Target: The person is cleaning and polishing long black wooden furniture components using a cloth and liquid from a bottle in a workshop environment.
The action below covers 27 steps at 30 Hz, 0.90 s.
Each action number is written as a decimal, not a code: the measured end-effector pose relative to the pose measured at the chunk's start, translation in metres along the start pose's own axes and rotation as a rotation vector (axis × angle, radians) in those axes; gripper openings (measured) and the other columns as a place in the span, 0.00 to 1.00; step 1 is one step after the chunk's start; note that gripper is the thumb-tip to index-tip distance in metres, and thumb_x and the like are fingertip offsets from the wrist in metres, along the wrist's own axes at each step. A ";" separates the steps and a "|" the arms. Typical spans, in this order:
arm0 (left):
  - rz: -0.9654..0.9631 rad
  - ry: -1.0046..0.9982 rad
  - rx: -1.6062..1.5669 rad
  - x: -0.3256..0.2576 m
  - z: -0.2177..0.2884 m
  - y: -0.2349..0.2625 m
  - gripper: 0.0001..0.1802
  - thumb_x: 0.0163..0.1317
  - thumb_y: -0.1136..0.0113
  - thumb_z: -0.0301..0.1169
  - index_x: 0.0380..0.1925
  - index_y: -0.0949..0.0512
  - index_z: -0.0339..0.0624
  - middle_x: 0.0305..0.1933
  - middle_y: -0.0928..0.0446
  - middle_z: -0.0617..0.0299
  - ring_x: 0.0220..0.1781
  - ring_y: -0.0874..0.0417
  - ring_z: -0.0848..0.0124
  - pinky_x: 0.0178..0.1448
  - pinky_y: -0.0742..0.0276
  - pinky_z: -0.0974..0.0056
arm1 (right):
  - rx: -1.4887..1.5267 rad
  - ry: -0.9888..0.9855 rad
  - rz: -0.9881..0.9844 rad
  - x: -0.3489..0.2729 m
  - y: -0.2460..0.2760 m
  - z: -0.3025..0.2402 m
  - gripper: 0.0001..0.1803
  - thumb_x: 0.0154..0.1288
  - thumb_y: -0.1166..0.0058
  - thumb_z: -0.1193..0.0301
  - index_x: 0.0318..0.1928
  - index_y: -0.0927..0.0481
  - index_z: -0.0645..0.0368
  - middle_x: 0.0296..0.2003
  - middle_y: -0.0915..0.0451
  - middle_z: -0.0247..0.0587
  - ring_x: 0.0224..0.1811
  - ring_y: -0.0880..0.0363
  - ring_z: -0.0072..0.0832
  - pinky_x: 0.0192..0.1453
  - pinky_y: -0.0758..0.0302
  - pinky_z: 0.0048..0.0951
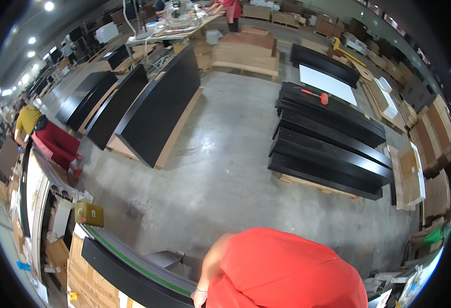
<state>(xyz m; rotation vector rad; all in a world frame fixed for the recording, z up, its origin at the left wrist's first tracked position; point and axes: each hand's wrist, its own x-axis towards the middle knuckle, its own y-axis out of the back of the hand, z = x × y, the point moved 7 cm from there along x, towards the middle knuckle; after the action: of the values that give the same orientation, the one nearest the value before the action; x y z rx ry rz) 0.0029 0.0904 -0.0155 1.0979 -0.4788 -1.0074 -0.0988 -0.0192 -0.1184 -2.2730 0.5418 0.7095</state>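
Neither of my hands shows in the head view. Close by at the lower edge, a person in a red top bends forward with the back toward me. That person's bare arm reaches down, and the hand, with a band at the wrist, is at the end of a long black board. The fingers are cut off by the frame edge, so their grip cannot be made out. Alongside the board runs a grey rail with a green strip. At the rail's far end stands an olive-yellow can.
Stacked black panels lie on a pallet at right, with a red mallet on top. Large black boards lean at left. Cardboard is piled at the back. Another person bends at far left. A cluttered worktable stands behind.
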 end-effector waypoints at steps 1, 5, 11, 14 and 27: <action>-0.002 -0.007 0.007 0.002 0.001 -0.001 0.33 0.63 0.42 0.46 0.60 0.29 0.31 0.55 0.24 0.36 0.57 0.24 0.41 0.62 0.30 0.46 | -0.003 0.009 -0.001 -0.001 0.001 -0.002 0.32 0.54 0.26 0.61 0.49 0.25 0.75 0.49 0.24 0.59 0.52 0.23 0.50 0.49 0.25 0.61; -0.002 -0.021 0.015 0.009 0.006 0.002 0.31 0.64 0.42 0.45 0.59 0.28 0.31 0.53 0.23 0.36 0.55 0.23 0.41 0.61 0.30 0.47 | -0.042 0.027 -0.028 -0.006 0.003 -0.007 0.32 0.54 0.26 0.61 0.48 0.24 0.75 0.48 0.24 0.58 0.52 0.23 0.49 0.48 0.25 0.61; -0.005 -0.041 0.026 0.018 0.014 0.000 0.29 0.64 0.43 0.42 0.58 0.27 0.30 0.52 0.22 0.36 0.54 0.22 0.41 0.60 0.29 0.47 | -0.058 0.050 -0.039 -0.018 0.005 -0.009 0.31 0.54 0.26 0.61 0.47 0.24 0.74 0.47 0.23 0.58 0.51 0.22 0.49 0.47 0.24 0.59; -0.006 -0.052 0.030 0.022 0.020 -0.002 0.28 0.64 0.43 0.41 0.57 0.27 0.29 0.51 0.22 0.36 0.53 0.22 0.42 0.59 0.28 0.48 | -0.061 0.061 -0.045 -0.023 0.007 -0.010 0.31 0.54 0.26 0.60 0.46 0.23 0.74 0.46 0.23 0.57 0.50 0.22 0.48 0.47 0.24 0.59; 0.106 0.237 0.043 -0.029 -0.025 0.006 0.22 0.65 0.44 0.35 0.54 0.25 0.28 0.47 0.19 0.36 0.48 0.19 0.43 0.56 0.26 0.49 | -0.106 0.012 -0.175 -0.018 -0.020 0.006 0.30 0.53 0.25 0.60 0.44 0.22 0.74 0.44 0.22 0.56 0.48 0.21 0.47 0.45 0.23 0.56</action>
<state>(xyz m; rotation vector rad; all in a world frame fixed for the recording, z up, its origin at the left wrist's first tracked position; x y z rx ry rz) 0.0102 0.1289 -0.0161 1.2007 -0.3632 -0.7656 -0.1040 0.0013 -0.1010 -2.3887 0.3126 0.6515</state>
